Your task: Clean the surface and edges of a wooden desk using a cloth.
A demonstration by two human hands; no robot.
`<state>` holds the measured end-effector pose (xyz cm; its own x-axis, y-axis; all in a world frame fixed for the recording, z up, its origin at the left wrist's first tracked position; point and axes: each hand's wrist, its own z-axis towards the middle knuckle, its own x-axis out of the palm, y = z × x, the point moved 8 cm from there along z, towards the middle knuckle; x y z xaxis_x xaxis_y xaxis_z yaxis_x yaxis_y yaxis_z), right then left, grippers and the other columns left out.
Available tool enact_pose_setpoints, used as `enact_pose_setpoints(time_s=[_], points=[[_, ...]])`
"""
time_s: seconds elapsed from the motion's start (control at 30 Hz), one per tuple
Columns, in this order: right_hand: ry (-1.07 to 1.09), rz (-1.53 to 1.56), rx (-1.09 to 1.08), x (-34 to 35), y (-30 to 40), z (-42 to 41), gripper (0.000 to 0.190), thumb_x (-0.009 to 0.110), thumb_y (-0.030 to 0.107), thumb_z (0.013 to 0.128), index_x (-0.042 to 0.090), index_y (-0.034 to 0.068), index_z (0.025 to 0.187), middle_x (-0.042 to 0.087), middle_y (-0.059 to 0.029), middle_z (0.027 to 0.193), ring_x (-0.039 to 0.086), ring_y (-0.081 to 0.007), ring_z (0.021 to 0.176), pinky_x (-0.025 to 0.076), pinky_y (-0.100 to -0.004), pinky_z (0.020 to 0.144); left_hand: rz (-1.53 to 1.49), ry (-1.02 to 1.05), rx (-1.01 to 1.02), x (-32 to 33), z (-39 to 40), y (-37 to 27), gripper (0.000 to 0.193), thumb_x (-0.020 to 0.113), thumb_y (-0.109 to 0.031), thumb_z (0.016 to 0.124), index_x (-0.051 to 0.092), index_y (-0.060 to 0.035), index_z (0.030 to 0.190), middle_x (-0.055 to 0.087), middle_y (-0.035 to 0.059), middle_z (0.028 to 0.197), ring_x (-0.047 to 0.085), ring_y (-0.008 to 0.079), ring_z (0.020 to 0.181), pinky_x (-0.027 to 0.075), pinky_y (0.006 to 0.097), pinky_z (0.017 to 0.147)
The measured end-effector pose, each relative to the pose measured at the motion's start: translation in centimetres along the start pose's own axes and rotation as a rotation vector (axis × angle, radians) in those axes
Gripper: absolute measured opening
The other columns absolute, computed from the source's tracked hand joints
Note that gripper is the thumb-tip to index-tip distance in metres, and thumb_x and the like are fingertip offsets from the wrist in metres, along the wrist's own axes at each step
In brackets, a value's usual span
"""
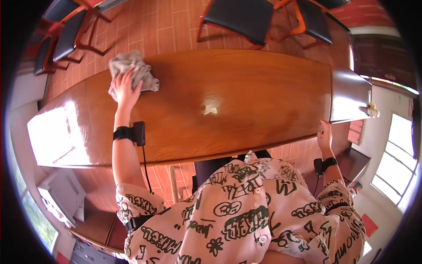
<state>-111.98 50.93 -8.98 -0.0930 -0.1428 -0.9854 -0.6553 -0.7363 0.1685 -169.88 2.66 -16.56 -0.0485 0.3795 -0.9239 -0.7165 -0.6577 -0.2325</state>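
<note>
My left hand (124, 88) lies over a crumpled grey-beige cloth (140, 73), fingers spread on top of it. The cloth rests at the far left part of a long, glossy wooden table (237, 89), by its far edge. At the table's near right corner is my right hand (325, 133), its fingers bent against or close to the edge. Whether those fingers grip the edge cannot be made out, and no loose thing shows in them.
Wooden chairs with black seats, one at the far middle (239, 19) and one at the far left (70, 35), stand beyond the table on a wood-look tiled floor (155, 26). A dark side table (349, 89) adjoins the right end. A grey cabinet-like box (62, 194) stands behind at left.
</note>
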Motion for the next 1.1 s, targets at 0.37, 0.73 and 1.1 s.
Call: enact_pose_setpoints(time_s=[0.37, 0.73, 1.1], points=[[0.005, 0.212, -0.025, -2.7, -8.0, 1.6, 0.045, 0.052, 0.002, 0.071, 0.049, 0.006, 0.116, 0.049, -0.0156, 0.120, 0.046, -0.0351, 0.111, 0.038, -0.0415, 0.094, -0.141, 0.398, 0.711, 16.8, 9.0, -53.2, 0.062, 0.064, -0.040, 0.073, 0.046, -0.0125, 0.125, 0.041, 0.0007, 0.131, 0.027, 0.0328, 0.126, 0.015, 0.0504, 0.105], [-0.174, 0.246, 0.613, -6.7, -30.3, -17.8, 0.041, 0.050, -0.003, 0.073, 0.048, 0.003, 0.114, 0.049, -0.0178, 0.116, 0.051, -0.0341, 0.105, 0.043, -0.0368, 0.088, -0.299, 0.486, 1.240, 21.1, 6.0, -83.2, 0.059, 0.072, -0.037, 0.065, 0.056, -0.0180, 0.118, 0.050, -0.0027, 0.126, 0.036, 0.0293, 0.123, 0.019, 0.0516, 0.105], [-0.057, 0.509, -0.101, 1.5, -9.3, 2.9, 0.090, 0.078, 0.028, 0.057, 0.033, 0.000, 0.130, 0.033, -0.0235, 0.133, 0.029, -0.0400, 0.125, 0.025, -0.0469, 0.103, -0.527, 0.847, 1.144, 12.4, -4.7, -68.1, 0.068, 0.073, -0.029, 0.060, 0.049, -0.0123, 0.122, 0.041, 0.0044, 0.133, 0.026, 0.0297, 0.130, 0.018, 0.0498, 0.107]])
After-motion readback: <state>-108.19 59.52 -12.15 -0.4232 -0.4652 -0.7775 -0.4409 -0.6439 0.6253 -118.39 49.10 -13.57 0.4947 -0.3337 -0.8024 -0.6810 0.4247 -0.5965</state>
